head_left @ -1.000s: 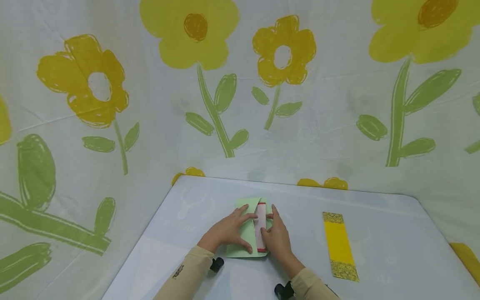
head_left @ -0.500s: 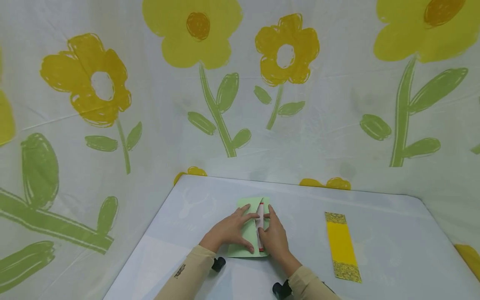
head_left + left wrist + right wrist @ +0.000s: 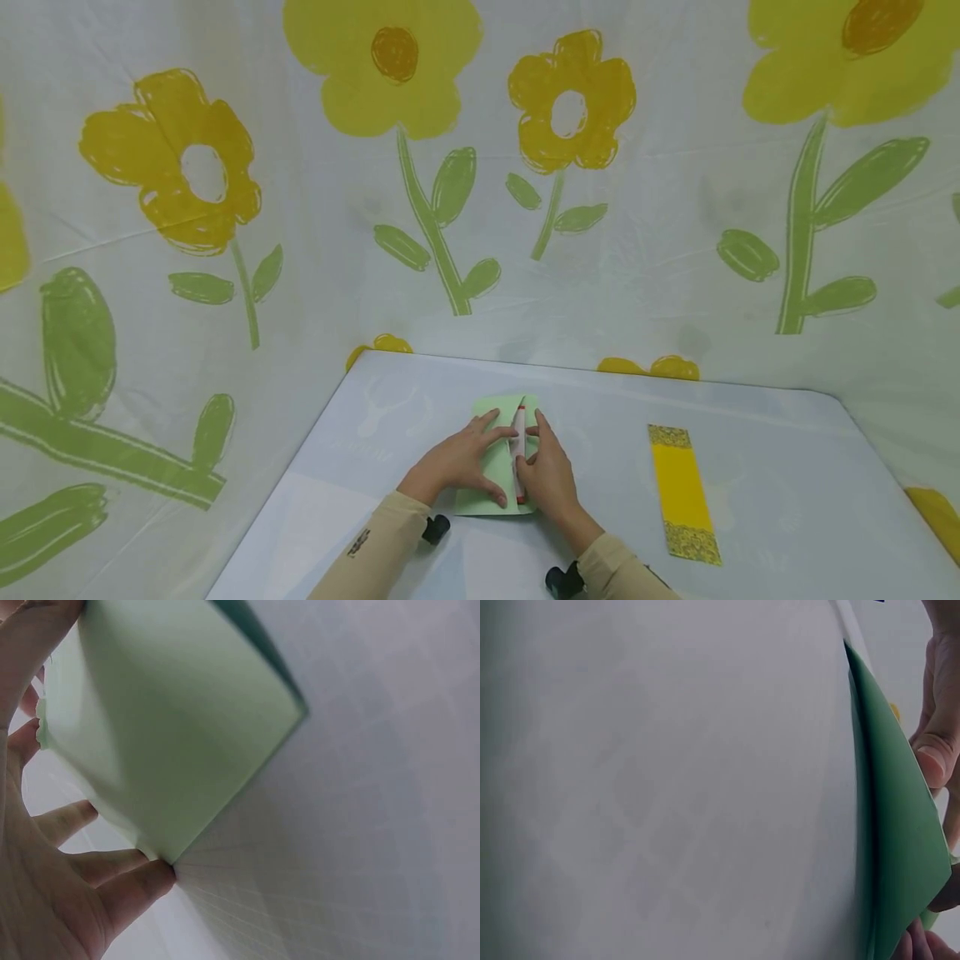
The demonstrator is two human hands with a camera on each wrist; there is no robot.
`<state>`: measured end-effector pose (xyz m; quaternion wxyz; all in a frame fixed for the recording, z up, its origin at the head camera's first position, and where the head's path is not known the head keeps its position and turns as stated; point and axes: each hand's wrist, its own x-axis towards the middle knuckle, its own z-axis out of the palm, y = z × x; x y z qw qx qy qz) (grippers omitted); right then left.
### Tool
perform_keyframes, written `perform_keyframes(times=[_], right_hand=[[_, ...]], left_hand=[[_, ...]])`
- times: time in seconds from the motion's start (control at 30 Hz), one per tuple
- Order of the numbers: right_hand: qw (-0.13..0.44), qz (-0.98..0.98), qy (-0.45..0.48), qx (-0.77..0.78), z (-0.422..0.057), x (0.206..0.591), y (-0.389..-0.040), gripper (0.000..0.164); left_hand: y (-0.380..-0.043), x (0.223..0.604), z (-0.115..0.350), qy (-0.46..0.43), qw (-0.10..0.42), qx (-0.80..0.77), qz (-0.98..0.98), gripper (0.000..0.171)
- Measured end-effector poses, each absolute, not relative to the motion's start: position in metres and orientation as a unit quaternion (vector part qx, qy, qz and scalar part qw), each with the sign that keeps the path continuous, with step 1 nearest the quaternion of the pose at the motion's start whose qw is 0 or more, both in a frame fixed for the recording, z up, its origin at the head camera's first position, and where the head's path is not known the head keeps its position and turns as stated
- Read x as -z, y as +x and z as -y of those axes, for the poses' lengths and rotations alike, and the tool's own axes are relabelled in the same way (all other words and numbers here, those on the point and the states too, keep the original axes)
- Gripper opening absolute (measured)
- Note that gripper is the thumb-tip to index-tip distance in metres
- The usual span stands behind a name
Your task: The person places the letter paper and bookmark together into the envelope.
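A pale green folded paper folder [image 3: 487, 479] lies on the table, its left flap over a white paper [image 3: 520, 450] with red ends. Only a narrow strip of the white paper shows at the flap's edge. My left hand [image 3: 459, 460] spreads over the left flap, thumb low and fingers further up, one fingertip at the opening. In the left wrist view its fingers [image 3: 112, 870] reach the folder's border. My right hand [image 3: 551, 473] pinches the white paper's right side with thumb and fingers. The right wrist view shows that thumb [image 3: 934, 761] at the folder's raised green edge.
A yellow strip [image 3: 681, 492] with glittery gold ends lies on the table [image 3: 600, 533] to the right. A flower-printed cloth [image 3: 660, 192] hangs behind the table's far edge. Black wrist devices sit by both cuffs, one a small black cylinder [image 3: 437, 529].
My right hand has shifted slightly left, and the white paper shows as a narrower strip beside the left flap. My left hand stays in place on the folder.
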<state>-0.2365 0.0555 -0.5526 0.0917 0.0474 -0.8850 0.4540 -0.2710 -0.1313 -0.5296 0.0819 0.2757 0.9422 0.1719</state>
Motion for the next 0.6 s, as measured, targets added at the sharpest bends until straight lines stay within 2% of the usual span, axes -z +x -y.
perform_keyframes(times=[0.6], right_hand=[[0.094,0.882,0.075,-0.455,-0.0493,0.5509,-0.2374,0.078]], left_hand=[[-0.2706,0.5285,0.1341,0.288,0.070,-0.174,-0.939,0.109]])
